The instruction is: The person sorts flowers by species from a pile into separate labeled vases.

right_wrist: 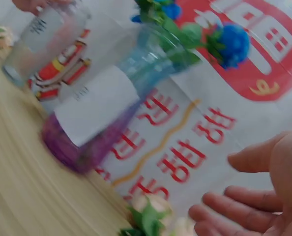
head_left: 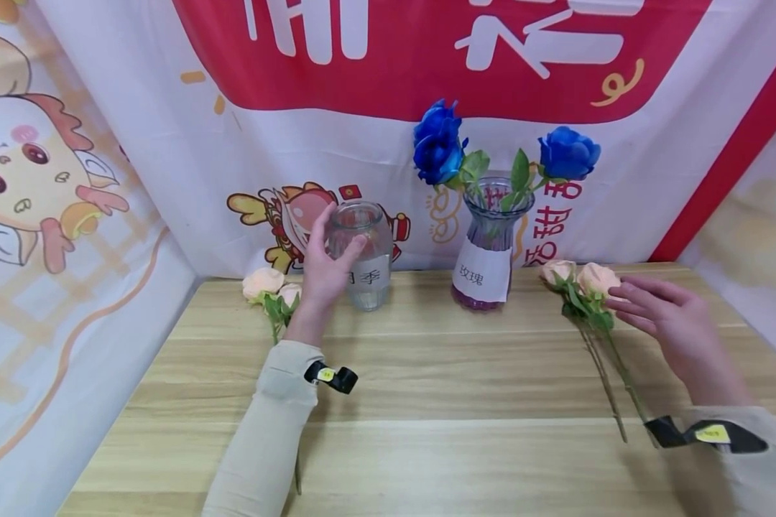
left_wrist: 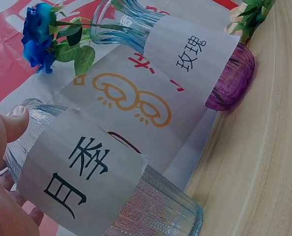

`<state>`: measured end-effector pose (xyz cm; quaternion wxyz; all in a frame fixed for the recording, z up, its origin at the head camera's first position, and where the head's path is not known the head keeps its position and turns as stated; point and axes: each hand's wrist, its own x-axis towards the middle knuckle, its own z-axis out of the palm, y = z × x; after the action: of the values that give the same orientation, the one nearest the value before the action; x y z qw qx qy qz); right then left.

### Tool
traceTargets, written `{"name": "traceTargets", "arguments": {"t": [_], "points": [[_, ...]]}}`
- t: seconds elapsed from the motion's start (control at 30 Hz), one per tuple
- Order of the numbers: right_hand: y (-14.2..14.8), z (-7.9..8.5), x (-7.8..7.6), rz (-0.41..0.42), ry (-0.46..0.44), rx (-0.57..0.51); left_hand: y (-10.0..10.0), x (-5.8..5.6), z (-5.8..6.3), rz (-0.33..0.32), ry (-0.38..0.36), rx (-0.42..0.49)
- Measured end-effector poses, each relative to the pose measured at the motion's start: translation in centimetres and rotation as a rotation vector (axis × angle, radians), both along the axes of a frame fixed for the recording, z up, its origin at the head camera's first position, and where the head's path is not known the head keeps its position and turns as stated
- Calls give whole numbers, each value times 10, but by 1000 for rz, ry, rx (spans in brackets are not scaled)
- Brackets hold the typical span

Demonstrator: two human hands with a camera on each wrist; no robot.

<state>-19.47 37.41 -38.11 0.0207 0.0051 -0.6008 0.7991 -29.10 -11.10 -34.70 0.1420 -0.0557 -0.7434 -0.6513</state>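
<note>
Beige fabric fills the near edge of my feed, two sleeves, each with a black strap at the wrist, over a wood-grain desk; just past one cuff, the right grip hangs with nothing in it, fingers loosely extended and thumb apart; its fingertips meet the outline of the right-hand roses, though I cannot tell whether they touch; as I judge it, this is the relation that matters, the peach blooms lying just left of those fingers and slightly farther off, their long axes running toward the near side with a slant to the right, the right arm plainly nearer.

Counted from near to far: two peach roses on that side; two peach blooms at left, beside the left forearm, which hides too much of their stems for me to number them; one clear glass jar, upright, its upper part held by the left grip, thumb in front; one blue-to-purple vase, apart from the jar to its right; three blue roses in it by my reading, two overlapping at left, one at right; one red-and-white cloth backdrop behind.
</note>
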Motion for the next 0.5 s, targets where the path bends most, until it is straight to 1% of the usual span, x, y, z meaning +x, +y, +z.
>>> {"name": "traceTargets", "arguments": {"t": [0.17,0.27,0.43,0.5], "points": [[26,-10,2,81,-53,8,0,-2,0,-6,0,-2],[36,-17,0,127,-88,36,0,-2,0,-13,-3,2],[44,-30,-3,186,-142,126,-1,-1,-1,-12,-1,4],[47,-34,-4,196,-173,178,-1,-1,-1,-10,-1,6]]}}
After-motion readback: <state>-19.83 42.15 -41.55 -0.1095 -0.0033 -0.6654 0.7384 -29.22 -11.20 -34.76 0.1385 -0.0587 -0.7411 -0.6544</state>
